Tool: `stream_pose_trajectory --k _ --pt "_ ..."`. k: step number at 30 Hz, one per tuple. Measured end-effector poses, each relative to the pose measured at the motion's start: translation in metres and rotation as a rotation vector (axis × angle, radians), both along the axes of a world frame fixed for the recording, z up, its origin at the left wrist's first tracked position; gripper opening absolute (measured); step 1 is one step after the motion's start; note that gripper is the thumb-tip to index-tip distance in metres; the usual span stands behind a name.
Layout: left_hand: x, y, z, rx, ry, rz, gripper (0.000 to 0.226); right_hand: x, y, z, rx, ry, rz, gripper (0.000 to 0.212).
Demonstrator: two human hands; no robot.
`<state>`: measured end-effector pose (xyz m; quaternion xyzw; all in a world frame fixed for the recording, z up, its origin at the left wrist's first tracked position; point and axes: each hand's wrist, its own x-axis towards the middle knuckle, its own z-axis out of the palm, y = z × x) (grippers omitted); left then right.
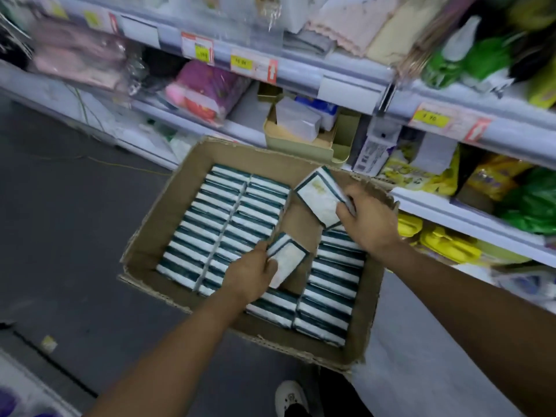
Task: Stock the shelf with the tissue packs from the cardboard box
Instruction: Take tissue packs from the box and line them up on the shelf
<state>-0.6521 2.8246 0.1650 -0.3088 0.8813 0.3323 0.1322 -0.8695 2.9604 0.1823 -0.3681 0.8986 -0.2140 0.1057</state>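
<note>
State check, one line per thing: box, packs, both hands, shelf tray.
Cardboard box: open on top, mostly full, bare gap in the middle.
Packed tissue packs: standing on edge in tight rows.
Left hand: grips one pack, lifted and tilted.
Right hand: grips another pack, raised above the box.
Green tray on the shelf: holds a few packs, blurred.

One cardboard box (156, 224) — two hands (251, 273).
</note>
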Motion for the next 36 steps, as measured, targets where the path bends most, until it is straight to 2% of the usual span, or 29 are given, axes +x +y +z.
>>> stream_pose_trajectory --k 2,5,6,9,12,17,19,21,22,23,25,27,29,33,36 --pt "0.002 0.008 0.032 0.173 0.118 0.217 0.018 0.019 0.025 0.029 -0.043 0.000 -0.031 0.019" --pt "-0.002 0.023 0.084 0.462 0.284 0.481 0.047 0.047 0.056 0.071 -0.134 -0.002 0.025 0.020" --pt "-0.005 0.031 0.104 0.559 0.341 0.527 0.047 0.056 0.068 0.087 -0.162 0.007 0.040 0.021" --pt "-0.015 0.050 0.152 0.731 0.357 0.603 0.036 0.073 0.104 0.129 -0.278 0.112 0.110 0.022" --pt "-0.024 0.072 0.191 0.788 0.345 0.594 0.021 0.077 0.135 0.163 -0.349 0.146 0.117 0.034" --pt "-0.044 0.116 0.242 0.757 0.458 0.428 0.039 0.074 0.180 0.216 -0.549 0.180 0.118 0.044" --pt "-0.056 0.133 0.255 0.758 0.514 0.410 0.052 0.074 0.200 0.233 -0.642 0.054 0.035 0.060" --pt "-0.067 0.155 0.272 0.742 0.579 0.398 0.032 0.074 0.219 0.250 -0.726 -0.199 -0.142 0.087" --pt "-0.072 0.167 0.279 0.739 0.613 0.387 0.024 0.074 0.231 0.258 -0.749 -0.322 -0.236 0.093" --pt "-0.078 0.182 0.286 0.738 0.646 0.383 0.021 0.073 0.243 0.267 -0.756 -0.413 -0.316 0.085" --pt "-0.091 0.214 0.298 0.725 0.699 0.338 0.022 0.070 0.269 0.282 -0.808 -0.536 -0.400 0.045" --pt "-0.106 0.252 0.309 0.694 0.747 0.272 0.025 0.063 0.295 0.292 -0.879 -0.627 -0.419 0.021" --pt "-0.121 0.293 0.316 0.672 0.803 0.207 0.028 0.054 0.320 0.301 -0.918 -0.680 -0.443 0.016" --pt "-0.148 0.378 0.333 0.631 0.829 0.061 0.028 0.023 0.375 0.320 -1.034 -0.691 -0.558 0.031" --pt "-0.169 0.433 0.344 0.649 0.840 -0.020 0.032 -0.002 0.424 0.338 -1.134 -0.636 -0.653 0.024"
